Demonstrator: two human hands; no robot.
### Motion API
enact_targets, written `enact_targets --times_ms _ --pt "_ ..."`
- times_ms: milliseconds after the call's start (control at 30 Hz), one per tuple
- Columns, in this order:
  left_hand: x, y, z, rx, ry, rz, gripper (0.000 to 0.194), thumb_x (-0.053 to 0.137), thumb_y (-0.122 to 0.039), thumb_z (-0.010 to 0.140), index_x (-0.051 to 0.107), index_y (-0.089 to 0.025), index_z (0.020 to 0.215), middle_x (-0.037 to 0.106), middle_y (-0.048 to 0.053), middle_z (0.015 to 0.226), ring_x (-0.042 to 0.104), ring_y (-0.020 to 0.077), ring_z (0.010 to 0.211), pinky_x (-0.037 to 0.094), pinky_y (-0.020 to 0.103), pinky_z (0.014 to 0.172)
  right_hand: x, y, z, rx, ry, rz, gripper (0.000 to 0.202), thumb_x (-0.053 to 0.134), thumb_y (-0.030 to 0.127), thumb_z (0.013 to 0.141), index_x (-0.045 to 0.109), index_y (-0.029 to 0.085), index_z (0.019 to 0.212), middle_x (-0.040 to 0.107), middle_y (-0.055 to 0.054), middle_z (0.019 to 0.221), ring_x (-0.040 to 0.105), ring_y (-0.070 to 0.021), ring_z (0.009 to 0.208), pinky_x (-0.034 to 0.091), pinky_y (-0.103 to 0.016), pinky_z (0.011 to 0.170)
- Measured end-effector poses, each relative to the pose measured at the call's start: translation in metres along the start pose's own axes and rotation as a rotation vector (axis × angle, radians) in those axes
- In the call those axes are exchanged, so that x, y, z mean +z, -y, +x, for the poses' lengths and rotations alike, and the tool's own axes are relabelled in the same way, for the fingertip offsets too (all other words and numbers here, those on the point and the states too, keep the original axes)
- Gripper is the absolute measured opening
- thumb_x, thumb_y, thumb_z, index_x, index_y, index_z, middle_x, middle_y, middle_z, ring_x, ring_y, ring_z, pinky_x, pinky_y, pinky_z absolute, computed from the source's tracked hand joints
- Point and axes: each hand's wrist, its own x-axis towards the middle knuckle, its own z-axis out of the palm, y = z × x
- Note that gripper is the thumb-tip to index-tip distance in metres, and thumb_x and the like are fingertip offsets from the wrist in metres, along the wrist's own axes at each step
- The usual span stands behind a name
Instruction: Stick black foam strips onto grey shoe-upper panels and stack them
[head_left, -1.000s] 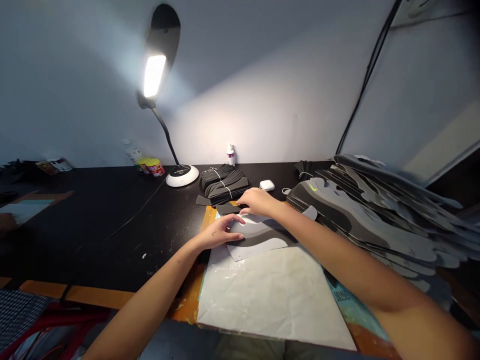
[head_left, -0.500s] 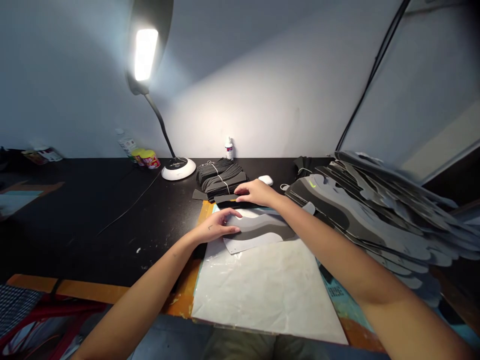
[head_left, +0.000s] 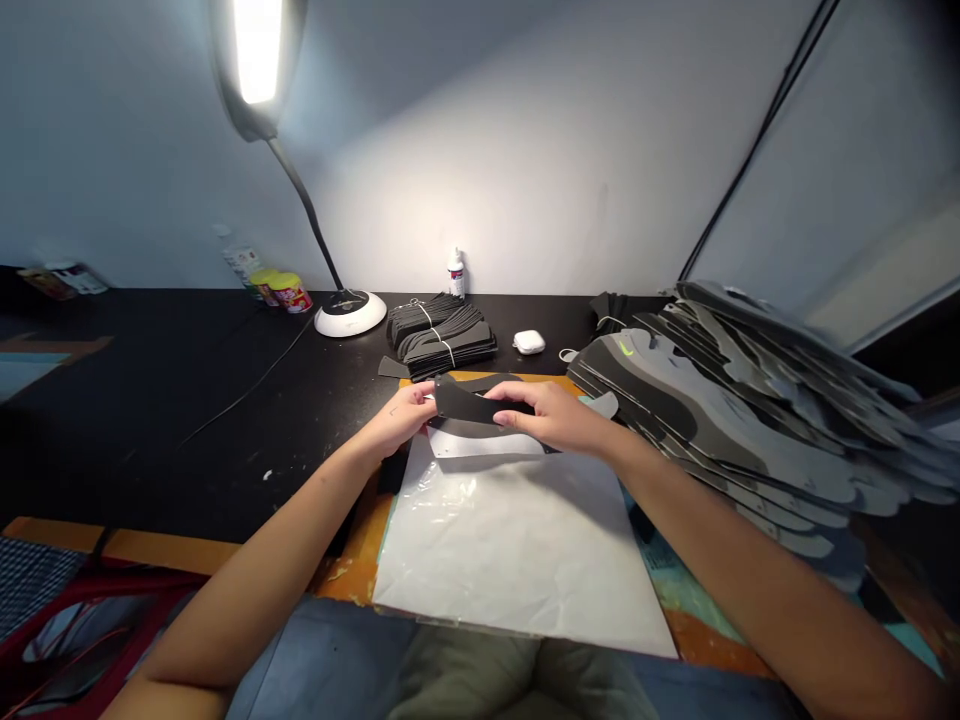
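Observation:
A dark grey, curved shoe-upper piece (head_left: 463, 402) is raised a little above the work sheet, stretched between my hands. My left hand (head_left: 401, 420) has its fingers closed at the piece's left end, the tips partly hidden behind it. Thumb and fingers of my right hand (head_left: 544, 412) pinch the same piece farther right. Under it lies a grey-and-white shoe panel (head_left: 480, 443), partly covered by the dark piece and my right hand. That panel rests near the far edge of a white, plastic-covered sheet (head_left: 517, 550).
Behind my hands sits a banded bundle of dark pieces (head_left: 442, 335), with a white case (head_left: 529, 342) beside it. Layered grey shoe panels (head_left: 712, 420) are piled at right. A lamp base (head_left: 350, 315), a small bottle (head_left: 456, 272) and yellow-lidded tubs (head_left: 289, 290) stand along the wall.
My right hand has drawn the dark piece nearer from beside the bundle. My left hand has shifted from the grey-and-white panel to the dark piece's left end. The view has tilted slightly downward.

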Motion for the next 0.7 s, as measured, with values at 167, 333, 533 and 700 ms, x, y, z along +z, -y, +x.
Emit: enact_targets --times_ms 167,333,533,700 --pt "0.001 0.005 0.001 -0.029 0.059 0.004 0.043 0.078 -0.043 0.069 0.064 -0.013 0.096 0.060 -0.001 0.071 0.054 0.0100 0.058 0.039 0.018 0.051 0.014 -0.005 0.002 0.000 0.022 0.024 0.032 0.055 0.025 0.093 0.062 0.025 0.124 0.072 -0.003 0.103 0.065 -0.0181 0.085 0.048 -0.029 0.076" --pt "-0.008 0.001 0.001 0.085 0.047 0.089 0.053 0.080 -0.036 0.070 0.063 -0.018 0.116 0.067 0.005 0.101 0.063 0.0165 0.083 0.049 0.024 0.069 0.018 -0.020 0.001 -0.019 -0.008 0.092 0.031 0.059 0.024 0.090 0.069 0.026 0.119 0.071 -0.004 0.118 0.066 -0.0202 0.098 0.050 -0.031 0.083" --pt "-0.024 -0.015 -0.002 0.380 -0.006 0.508 0.039 0.057 -0.052 0.091 0.079 -0.020 0.092 0.060 0.011 0.124 0.053 0.0262 0.121 0.040 0.038 0.105 0.022 -0.030 0.001 -0.028 -0.047 0.021 0.030 0.062 0.029 0.091 0.073 0.031 0.118 0.072 -0.001 0.120 0.065 -0.0224 0.108 0.050 -0.035 0.091" --pt "-0.024 -0.015 -0.006 0.252 0.213 0.395 0.056 0.042 -0.060 0.098 0.077 -0.017 0.096 0.071 0.008 0.094 0.063 0.0174 0.081 0.050 0.028 0.075 0.028 -0.031 0.005 -0.059 -0.031 -0.017 0.032 0.062 0.026 0.091 0.072 0.031 0.120 0.074 -0.001 0.119 0.065 -0.0228 0.105 0.049 -0.037 0.092"
